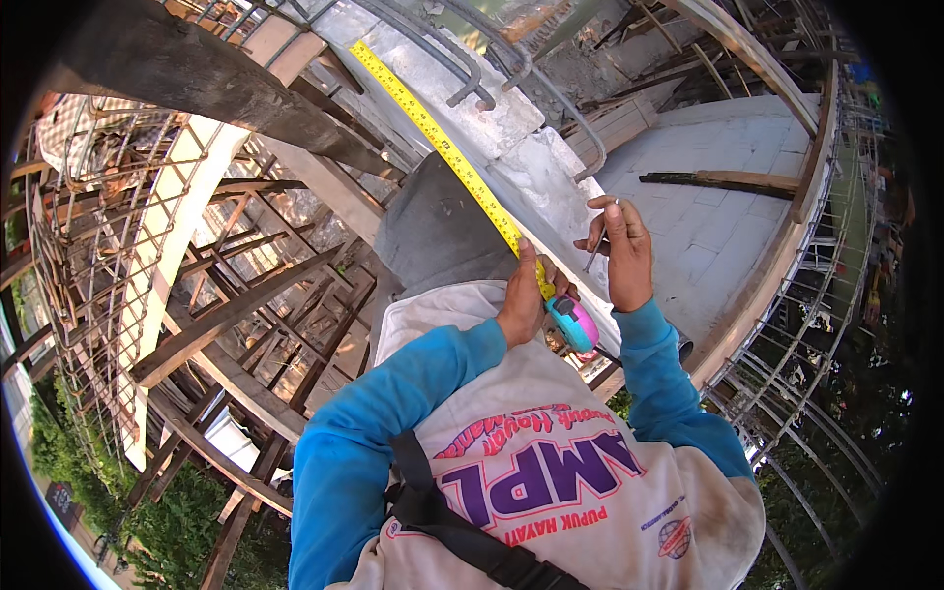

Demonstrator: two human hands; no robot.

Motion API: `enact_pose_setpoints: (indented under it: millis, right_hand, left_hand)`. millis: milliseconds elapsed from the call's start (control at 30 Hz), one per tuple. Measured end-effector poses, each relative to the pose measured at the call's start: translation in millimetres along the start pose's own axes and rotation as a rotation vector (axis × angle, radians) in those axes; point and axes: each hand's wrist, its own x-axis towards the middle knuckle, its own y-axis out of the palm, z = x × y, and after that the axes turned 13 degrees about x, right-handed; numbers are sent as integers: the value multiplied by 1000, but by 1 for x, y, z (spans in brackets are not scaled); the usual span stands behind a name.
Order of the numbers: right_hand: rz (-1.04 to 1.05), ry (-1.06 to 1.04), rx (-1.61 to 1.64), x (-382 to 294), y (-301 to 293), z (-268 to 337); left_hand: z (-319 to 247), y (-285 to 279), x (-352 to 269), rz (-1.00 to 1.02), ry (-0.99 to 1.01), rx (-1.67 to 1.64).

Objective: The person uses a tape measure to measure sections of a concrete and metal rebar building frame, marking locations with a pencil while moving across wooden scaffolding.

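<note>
My left hand (525, 299) grips the yellow blade (457, 158) of a tape measure close to its teal and pink case (574, 324). From there the blade runs out along a course of pale blocks (542, 166), over my trousered leg (450, 228), with its far end near the top of the view. My right hand (628, 254) is raised just right of the blocks. Between its fingers is a thin grey pointed piece (594, 251), possibly a nail; part of it is hidden by the fingers.
Bent steel bars (472, 81) stick out over the blocks ahead. A dark timber beam (221, 81) crosses at upper left. Below it are wooden props (243, 317) and a rebar cage (88, 295), with open drops between. At right lie a grey block surface (708, 169) and more rebar (804, 346).
</note>
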Motion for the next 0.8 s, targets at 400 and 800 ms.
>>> enact_pose_setpoints:
  millis: [400,800]
  right_hand:
    - [341,-26,-467,25,3,-22]
    - [489,-6,-665,12,27,-27]
  left_hand:
    - [9,5,-13,422,-203,-125]
    - [-6,-16,-26,707,-353,429]
